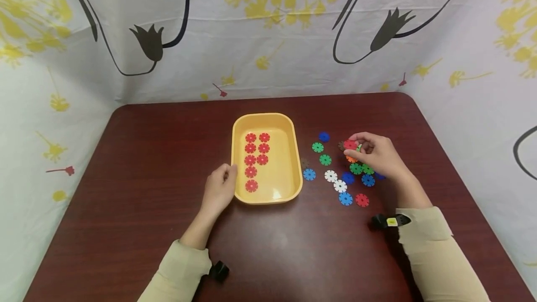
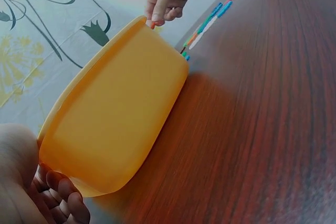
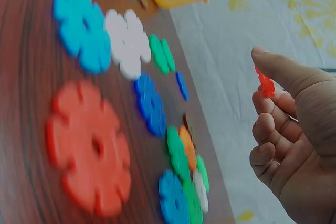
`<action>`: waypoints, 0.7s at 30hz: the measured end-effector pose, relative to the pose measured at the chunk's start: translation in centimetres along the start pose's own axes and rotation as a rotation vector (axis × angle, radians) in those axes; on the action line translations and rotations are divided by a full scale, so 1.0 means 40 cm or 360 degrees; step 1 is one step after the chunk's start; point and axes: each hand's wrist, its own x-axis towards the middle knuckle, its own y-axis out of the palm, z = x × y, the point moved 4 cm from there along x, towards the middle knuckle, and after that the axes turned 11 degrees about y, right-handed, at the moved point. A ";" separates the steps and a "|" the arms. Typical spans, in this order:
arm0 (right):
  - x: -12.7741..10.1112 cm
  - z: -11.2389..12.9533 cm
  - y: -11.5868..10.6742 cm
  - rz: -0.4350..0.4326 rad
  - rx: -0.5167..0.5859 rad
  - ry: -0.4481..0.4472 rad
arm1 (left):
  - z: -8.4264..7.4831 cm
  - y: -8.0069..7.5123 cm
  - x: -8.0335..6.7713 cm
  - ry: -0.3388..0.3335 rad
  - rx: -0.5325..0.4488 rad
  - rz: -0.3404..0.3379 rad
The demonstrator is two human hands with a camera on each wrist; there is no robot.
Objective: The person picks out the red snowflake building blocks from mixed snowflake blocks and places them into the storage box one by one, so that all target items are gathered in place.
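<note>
**Red disc pinched above the scattered pile**

Red plastic, flat and notched like a small gear: one red disc (image 1: 350,144) pinched between thumb and fingertips of the right hand (image 1: 375,153), lifted just clear of the loose discs (image 1: 344,178) on the tabletop (image 1: 168,153). Seen edge-on in the right wrist view (image 3: 266,85), thin against the thumb pad, remaining fingers loosely curled beneath. Spread below and beside that hand: green, blue, white, orange and red pieces, some overlapping, all with the same slotted rim and a small centre hole.

Further left, a yellow tray (image 1: 293,162), smooth, glossy, with rounded corners. Inside, seven red discs (image 1: 256,157) laid flat in two columns, four at the left and three at the right. Left hand (image 1: 220,188) resting against the tray's near left corner, fingers curled round its outer wall.

Only from the left wrist: the tray's plain outer side (image 2: 115,114), fingertips (image 2: 63,195) tucked under its base, and the other hand far off beyond the rim. Only from the head: the tray's contents and the dark wood-grain surface, with a flower-printed cloth (image 1: 268,27) behind.
</note>
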 end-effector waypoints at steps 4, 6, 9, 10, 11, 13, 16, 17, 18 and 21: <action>0.002 0.023 0.023 0.0040 0.0040 -0.0018 | -0.001 -0.001 -0.002 -0.0019 -0.0002 0.0004; 0.004 0.034 0.035 0.0059 0.0059 -0.0031 | -0.002 -0.001 -0.002 -0.0022 -0.0006 0.0006; 0.007 0.052 0.054 0.0085 0.0082 -0.0066 | -0.003 -0.001 -0.002 -0.0022 -0.0008 0.0007; 0.009 0.060 0.060 0.0094 0.0088 -0.0078 | -0.003 -0.001 -0.002 -0.0020 -0.0008 0.0005; 0.010 0.067 0.066 0.0103 0.0094 -0.0091 | -0.004 -0.002 -0.001 -0.0017 -0.0008 0.0002; 0.013 0.083 0.077 0.0115 0.0096 -0.0115 | -0.004 -0.002 -0.001 -0.0012 -0.0009 -0.0003; 0.015 0.106 0.090 0.0131 0.0092 -0.0159 | -0.004 -0.002 0.000 -0.0001 -0.0006 -0.0008; 0.015 0.113 0.094 0.0134 0.0095 -0.0176 | -0.004 -0.002 0.000 0.0001 -0.0003 -0.0008; 0.016 0.120 0.099 0.0138 0.0097 -0.0194 | -0.004 -0.002 0.000 0.0000 0.0000 -0.0007; 0.017 0.142 0.113 0.0164 0.0130 -0.0263 | -0.004 -0.001 -0.001 -0.0003 0.0008 -0.0006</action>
